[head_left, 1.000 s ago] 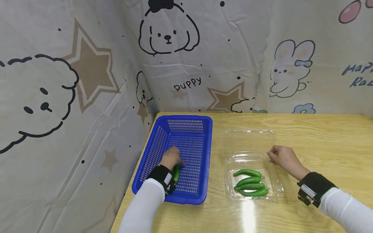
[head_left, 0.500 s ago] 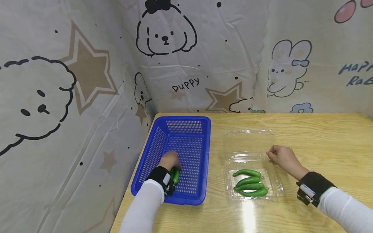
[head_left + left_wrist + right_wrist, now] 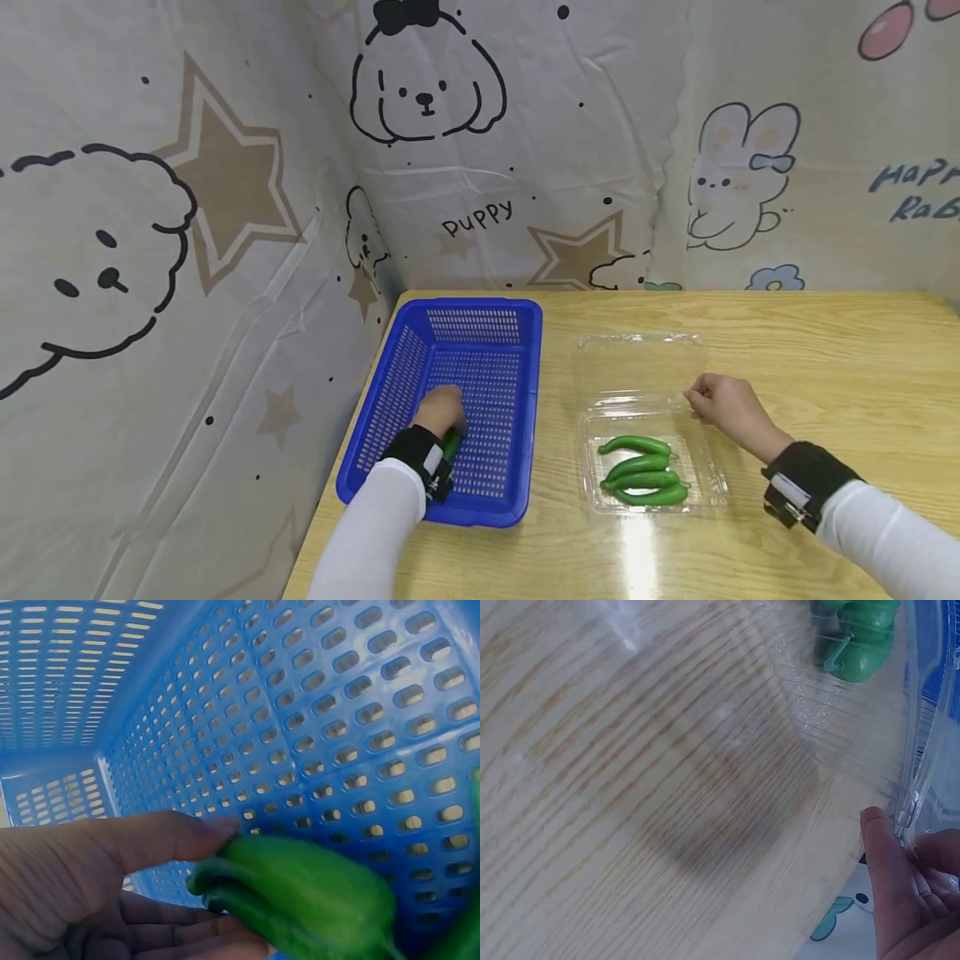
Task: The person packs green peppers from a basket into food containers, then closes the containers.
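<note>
My left hand (image 3: 441,408) is inside a blue plastic basket (image 3: 537,375), thumb and fingers pinching the end of a green pepper (image 3: 311,889). In the left wrist view a second, darker pepper (image 3: 251,909) lies against it, near the fingers; whether it is gripped too is unclear. To the right, a clear plastic clamshell box (image 3: 588,467) lies with its lid (image 3: 641,362) folded back. Several green peppers (image 3: 645,480) lie side by side in its base. My right hand (image 3: 731,408) pinches the box's edge near the hinge, as the right wrist view shows.
Another green pepper (image 3: 459,930) shows at the right edge of the left wrist view, on the basket floor. Basket and box stand on a wooden table (image 3: 847,358). A printed cloth (image 3: 465,167) hangs behind and along the left.
My left hand dips toward the near end of the basket, then shifts slightly back. The right hand, the box and its peppers stay put.
</note>
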Demonstrator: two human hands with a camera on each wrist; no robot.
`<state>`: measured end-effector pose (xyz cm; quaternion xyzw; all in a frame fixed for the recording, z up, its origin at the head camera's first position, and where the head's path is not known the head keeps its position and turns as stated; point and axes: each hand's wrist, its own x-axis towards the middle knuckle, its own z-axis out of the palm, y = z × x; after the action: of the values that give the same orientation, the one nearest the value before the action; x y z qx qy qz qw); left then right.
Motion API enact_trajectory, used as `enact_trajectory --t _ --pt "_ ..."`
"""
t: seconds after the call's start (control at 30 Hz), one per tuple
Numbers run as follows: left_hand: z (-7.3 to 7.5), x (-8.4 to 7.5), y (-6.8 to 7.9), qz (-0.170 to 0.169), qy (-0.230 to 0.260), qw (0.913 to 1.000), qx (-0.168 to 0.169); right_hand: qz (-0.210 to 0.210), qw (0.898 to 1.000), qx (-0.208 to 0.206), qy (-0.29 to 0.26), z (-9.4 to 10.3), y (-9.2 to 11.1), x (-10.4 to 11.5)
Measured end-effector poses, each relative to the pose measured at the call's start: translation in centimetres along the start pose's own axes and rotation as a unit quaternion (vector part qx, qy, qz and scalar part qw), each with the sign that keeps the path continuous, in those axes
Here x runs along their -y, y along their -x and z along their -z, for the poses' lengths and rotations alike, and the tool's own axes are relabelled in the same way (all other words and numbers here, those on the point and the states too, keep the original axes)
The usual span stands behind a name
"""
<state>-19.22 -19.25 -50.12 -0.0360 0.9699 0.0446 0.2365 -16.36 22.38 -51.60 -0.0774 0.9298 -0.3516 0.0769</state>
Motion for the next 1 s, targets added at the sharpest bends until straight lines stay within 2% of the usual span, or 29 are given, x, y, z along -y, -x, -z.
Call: enact_trajectory --t 0.27,0.53,0.63,0.77,1.0 --pt "0.0 0.8 -0.4 0.008 0.017 0.9998 0.004 -0.003 1.000 0.003 0.002 -0.1 -0.2 0.1" --pt "0.9 0.0 0.1 0.004 0.028 0.9995 0.012 -0.002 1.000 0.003 0.006 -0.1 0.0 0.2" --pt "1.4 -0.4 0.4 -0.010 0.029 0.9995 0.003 0.000 1.000 0.003 0.008 -0.1 0.0 0.2" --pt "2.2 -0.9 0.7 -0.042 0.004 0.9990 -0.012 -0.001 1.000 0.001 0.009 -0.1 0.0 0.1" --pt "3.3 -2.0 1.5 -0.079 -0.042 0.9958 -0.018 0.002 1.000 -0.002 0.004 -0.2 0.1 0.0"
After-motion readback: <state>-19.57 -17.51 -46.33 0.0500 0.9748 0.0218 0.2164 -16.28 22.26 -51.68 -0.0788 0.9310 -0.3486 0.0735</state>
